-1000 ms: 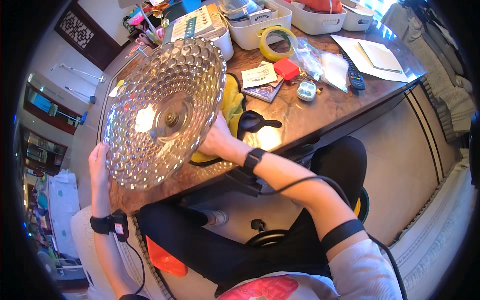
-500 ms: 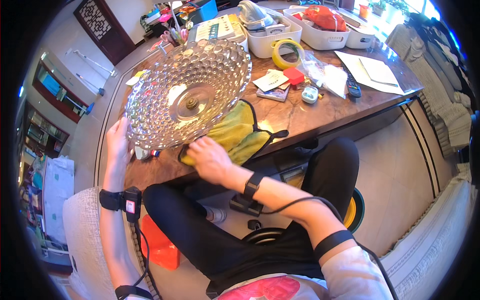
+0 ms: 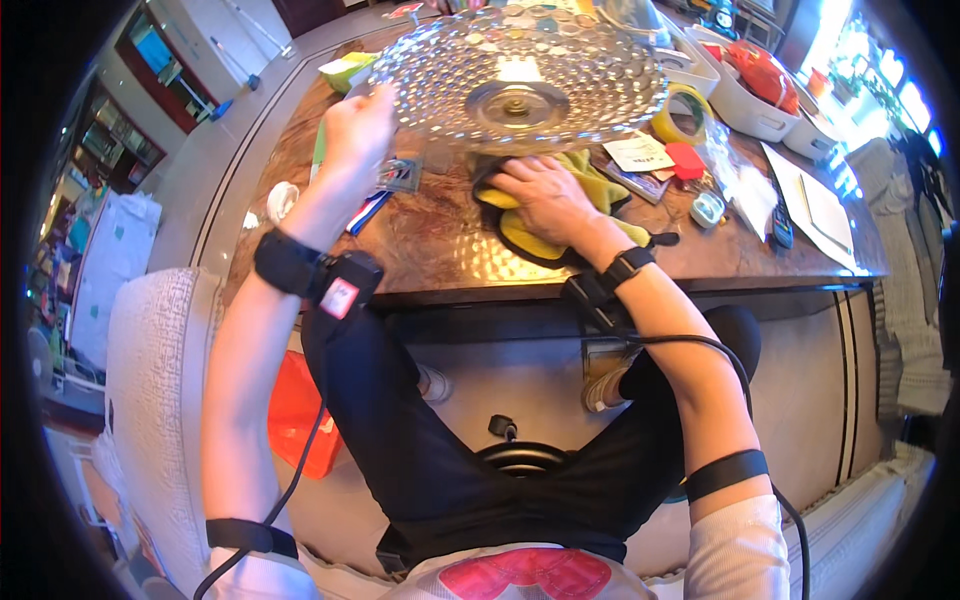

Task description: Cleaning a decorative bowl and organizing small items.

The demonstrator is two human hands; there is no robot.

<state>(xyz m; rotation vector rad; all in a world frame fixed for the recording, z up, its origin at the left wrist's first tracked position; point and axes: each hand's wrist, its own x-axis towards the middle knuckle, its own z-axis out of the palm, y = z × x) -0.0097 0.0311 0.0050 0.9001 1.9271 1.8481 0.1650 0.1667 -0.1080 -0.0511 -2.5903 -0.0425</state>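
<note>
My left hand (image 3: 357, 138) is closed on the left rim of a large clear glass fruit bowl (image 3: 520, 72) with a bubbled surface. The bowl is lifted above the table, its hollow side facing me. Below and in front of it, my right hand (image 3: 552, 203) lies with outstretched fingers on a crumpled yellow-green cloth (image 3: 602, 187) with dark edging. The cloth rests on the brown marbled table (image 3: 440, 245). Part of it is hidden by my right hand, and the bowl covers part of the tabletop behind.
To the right of the cloth are a roll of yellow tape (image 3: 683, 112), a small red box (image 3: 686, 160), a plastic bag (image 3: 745, 185), a remote control (image 3: 782, 228) and papers (image 3: 815, 210). White bins (image 3: 765, 118) stand behind. A white roll (image 3: 283, 202) sits at left.
The bowl has moved up and to the right, away from me, and tips flatter. My right hand has moved right and farther in, and its fingers now spread on the cloth, which is more bunched.
</note>
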